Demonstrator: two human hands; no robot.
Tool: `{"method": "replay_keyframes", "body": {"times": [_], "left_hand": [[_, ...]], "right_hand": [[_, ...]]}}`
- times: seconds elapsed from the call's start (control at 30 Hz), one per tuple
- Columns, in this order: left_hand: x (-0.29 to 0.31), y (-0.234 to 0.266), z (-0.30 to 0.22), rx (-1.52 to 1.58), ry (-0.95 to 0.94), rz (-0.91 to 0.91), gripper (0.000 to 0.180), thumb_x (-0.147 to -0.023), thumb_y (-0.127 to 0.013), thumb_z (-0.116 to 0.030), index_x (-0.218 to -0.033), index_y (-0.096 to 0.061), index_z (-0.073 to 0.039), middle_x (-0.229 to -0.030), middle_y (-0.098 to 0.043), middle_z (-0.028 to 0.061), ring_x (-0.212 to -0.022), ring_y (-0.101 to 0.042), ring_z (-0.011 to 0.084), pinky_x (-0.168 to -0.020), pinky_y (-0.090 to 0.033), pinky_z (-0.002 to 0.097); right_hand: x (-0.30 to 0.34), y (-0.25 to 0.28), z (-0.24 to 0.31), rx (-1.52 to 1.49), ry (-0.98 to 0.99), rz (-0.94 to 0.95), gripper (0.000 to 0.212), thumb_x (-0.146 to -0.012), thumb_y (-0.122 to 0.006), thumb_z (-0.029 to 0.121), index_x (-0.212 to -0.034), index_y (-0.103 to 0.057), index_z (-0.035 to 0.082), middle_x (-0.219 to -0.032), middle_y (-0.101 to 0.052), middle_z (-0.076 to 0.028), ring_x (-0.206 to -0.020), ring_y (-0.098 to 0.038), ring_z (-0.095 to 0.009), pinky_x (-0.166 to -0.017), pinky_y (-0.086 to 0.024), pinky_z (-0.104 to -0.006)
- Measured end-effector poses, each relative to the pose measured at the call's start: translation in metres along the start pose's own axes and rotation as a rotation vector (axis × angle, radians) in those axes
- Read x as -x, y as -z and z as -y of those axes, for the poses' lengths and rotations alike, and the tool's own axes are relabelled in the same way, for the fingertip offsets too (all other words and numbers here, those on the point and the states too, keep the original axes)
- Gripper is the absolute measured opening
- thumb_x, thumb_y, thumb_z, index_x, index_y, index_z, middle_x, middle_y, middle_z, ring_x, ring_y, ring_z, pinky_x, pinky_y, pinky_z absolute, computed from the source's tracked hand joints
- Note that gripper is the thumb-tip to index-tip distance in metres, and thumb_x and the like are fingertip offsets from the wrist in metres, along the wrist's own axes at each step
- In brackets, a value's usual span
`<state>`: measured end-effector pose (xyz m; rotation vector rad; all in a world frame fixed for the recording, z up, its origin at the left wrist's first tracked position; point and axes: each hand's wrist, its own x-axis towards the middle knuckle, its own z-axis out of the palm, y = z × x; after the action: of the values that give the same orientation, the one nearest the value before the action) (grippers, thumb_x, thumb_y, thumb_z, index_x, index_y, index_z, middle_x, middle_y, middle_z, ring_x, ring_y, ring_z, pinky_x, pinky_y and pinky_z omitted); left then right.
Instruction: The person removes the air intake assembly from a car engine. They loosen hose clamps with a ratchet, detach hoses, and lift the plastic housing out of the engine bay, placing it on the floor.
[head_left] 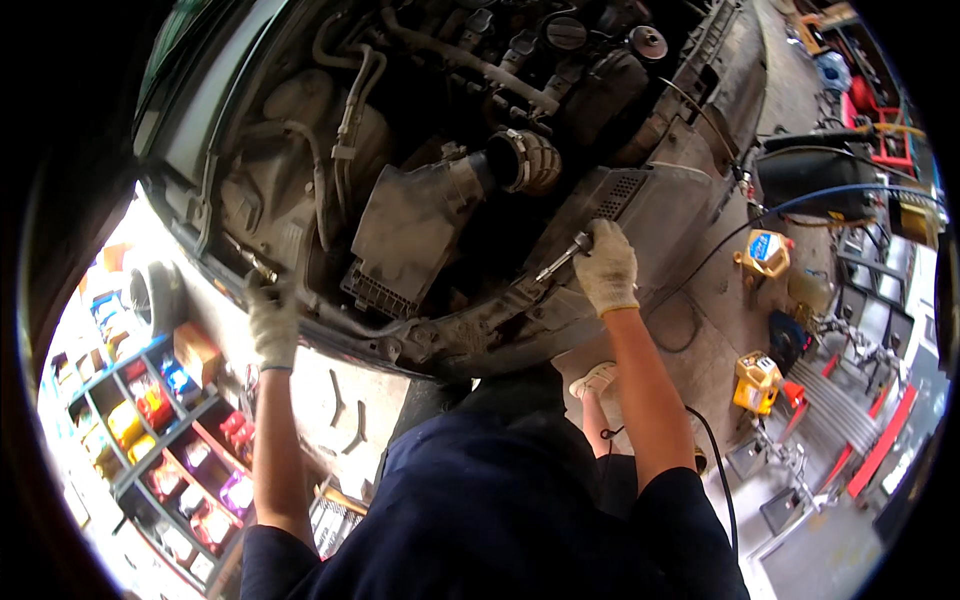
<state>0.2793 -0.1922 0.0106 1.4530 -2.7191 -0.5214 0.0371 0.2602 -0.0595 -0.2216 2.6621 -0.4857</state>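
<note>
Grasping a shiny metal tool (562, 258), the gloved right hand (609, 267) sits at about 2 o'clock of the view's centre, above the front edge of an open engine bay (440, 345). Its fingers close around the tool's upper end; the slim shaft points from them toward 8 o'clock, over the front edge. Whether its tip touches anything is too small to tell. The gloved left hand (272, 328) is at 9 o'clock, by the bay's left side, with a thin metal rod (250, 258) reaching from its fingertips toward 10 o'clock. Blur hides those fingers, so I cannot tell whether they grip the rod or merely rest beside it.

Between the hands, at 11 o'clock, lies a dusty grey housing (415, 220), with a ribbed, clamped duct end (528, 160) at 1 o'clock. The dark gap (485, 250) between housing and right hand looks like the chief hazard: a loosened grip or a badly seated tip could let the tool slip and drop into it, out of easy reach. A sudden slip under force might also knock the right knuckles against nearby metal. On the left, a loose hold could send the rod down among the hoses (345, 150).
</note>
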Motion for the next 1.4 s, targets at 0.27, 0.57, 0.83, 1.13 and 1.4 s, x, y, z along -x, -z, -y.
{"method": "replay_keyframes", "body": {"times": [0.27,0.57,0.83,1.13,1.4], "left_hand": [[0.05,-0.058,-0.205,-0.134,-0.46,0.273,0.072,-0.083,-0.076,-0.036,-0.143,-0.052,-0.005,-0.123,-0.07,0.0175,-0.112,-0.069,0.0311,-0.098,-0.056,0.0427],[-0.024,-0.174,-0.35,-0.164,-0.848,0.396,0.114,-0.073,-0.09,-0.05,-0.162,-0.032,-0.01,-0.149,-0.052,0.0202,-0.136,-0.051,0.0382,-0.116,-0.043,0.0461],[-0.053,-0.157,-0.363,0.012,-0.652,0.658,0.099,-0.07,-0.093,-0.039,-0.149,-0.047,-0.003,-0.139,-0.057,0.0249,-0.127,-0.059,0.0413,-0.112,-0.05,0.0434],[0.002,-0.167,-0.341,0.144,-0.801,0.478,0.1,-0.058,-0.098,-0.023,-0.143,-0.048,-0.011,-0.137,-0.051,0.0176,-0.126,-0.053,0.0413,-0.108,-0.046,0.0524],[-0.021,-0.176,-0.31,0.141,-0.924,0.514,0.089,-0.066,-0.092,-0.034,-0.144,-0.056,-0.012,-0.146,-0.057,0.0127,-0.133,-0.057,0.0343,-0.116,-0.042,0.0505]], "right_hand": [[-0.01,-0.001,-0.057,-1.079,-0.3,0.155,0.048,-0.078,-0.057,-0.008,-0.124,-0.065,0.004,-0.087,-0.06,-0.006,-0.069,-0.062,-0.019,-0.059,-0.054,-0.0353],[-0.036,-0.011,-0.073,-1.611,-0.445,0.301,0.051,-0.072,-0.058,-0.019,-0.121,-0.066,-0.006,-0.09,-0.07,-0.015,-0.068,-0.072,-0.025,-0.054,-0.062,-0.0377],[-0.05,-0.011,-0.084,-1.826,-0.416,0.43,0.049,-0.073,-0.078,-0.007,-0.12,-0.065,-0.007,-0.102,-0.074,-0.022,-0.09,-0.078,-0.028,-0.067,-0.067,-0.0375],[-0.047,-0.007,-0.08,-1.59,-0.574,0.389,0.053,-0.073,-0.081,0.003,-0.121,-0.063,-0.007,-0.094,-0.074,-0.024,-0.064,-0.071,-0.028,-0.056,-0.061,-0.036],[-0.042,-0.014,-0.089,-1.647,-0.531,0.387,0.058,-0.068,-0.089,0.004,-0.119,-0.064,-0.006,-0.096,-0.074,-0.026,-0.067,-0.073,-0.032,-0.056,-0.059,-0.0359]]}}
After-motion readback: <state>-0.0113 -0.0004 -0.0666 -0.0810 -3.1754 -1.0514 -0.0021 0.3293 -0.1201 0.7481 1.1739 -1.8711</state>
